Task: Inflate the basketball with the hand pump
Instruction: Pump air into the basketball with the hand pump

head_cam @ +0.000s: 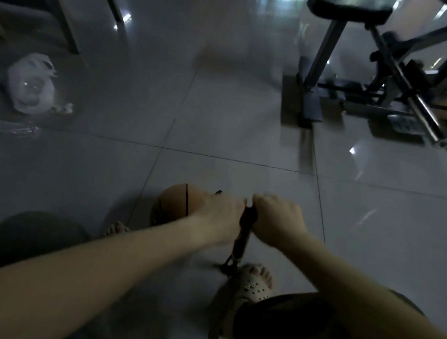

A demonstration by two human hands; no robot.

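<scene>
Looks mid-pumping: left hand (220, 213) and right hand (275, 219) both curl round the handle of the slim black hand pump (242, 237). Round orange rubber basketball (177, 203) lies on the tiled floor (221, 130) just beside it; can't tell how full.

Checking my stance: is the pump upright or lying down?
Upright, leaning slightly. The pump stands on the floor by the sandal; left hand and right hand grip its top.

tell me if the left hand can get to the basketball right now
Probably yes: the basketball lies on the floor just past the left hand, with nothing visible between them. That hand grips the hand pump, so it would have to let go first.
</scene>
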